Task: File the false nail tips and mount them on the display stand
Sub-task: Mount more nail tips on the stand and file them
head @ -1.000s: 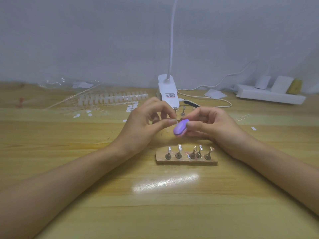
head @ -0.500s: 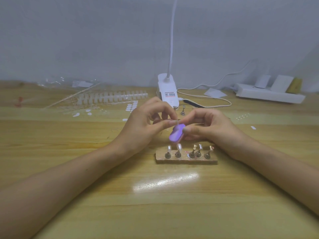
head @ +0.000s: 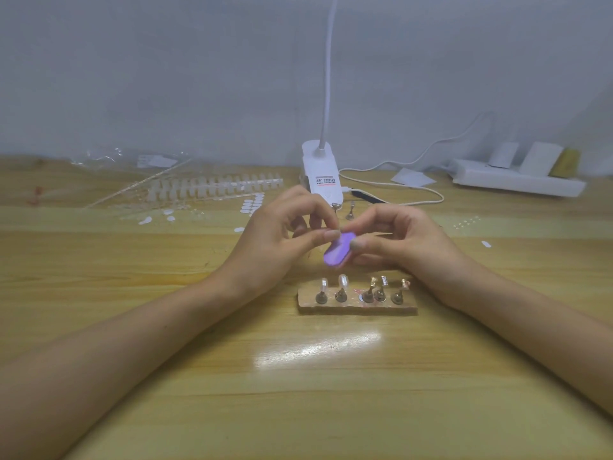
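Near the middle of the pale wooden worktop: tan oblong display stand, long side parallel to the near edge. Holds five small metal pegs in one row, with clear false nail tips upright on the two leftmost and small glinting bits on the other three, too small to make out. Just behind the stand, raised off the worktop: left hand, thumb and forefinger pressed together, anything between them too small to tell. Beside it, right hand pinching a purple rounded filing block between thumb and fingers, the block's upper end touching the left fingertips. Toward the far edge: one white clip-lamp base, and two loose metal pegs just in front. Toward the far left corner: strips of clear nail tips. Toward the far right corner: one white power strip.
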